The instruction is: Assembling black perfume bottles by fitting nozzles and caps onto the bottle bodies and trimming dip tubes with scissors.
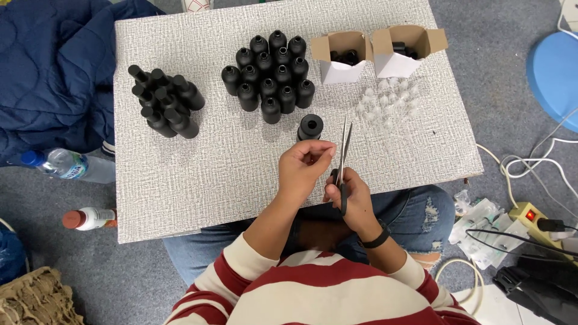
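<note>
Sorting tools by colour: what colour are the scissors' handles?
Black handles on the metal-bladed scissors, head view.

sleeves: red-and-cream stripes | jeans: blue, ripped | right wrist: black band

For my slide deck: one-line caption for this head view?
Right hand holds scissors beside the left hand, near one black bottle on a grey table.

The right hand holds scissors, blades pointing away and slightly apart. The left hand pinches something small just beside the blades; I cannot tell what. A black bottle stands just beyond the fingers.
</note>
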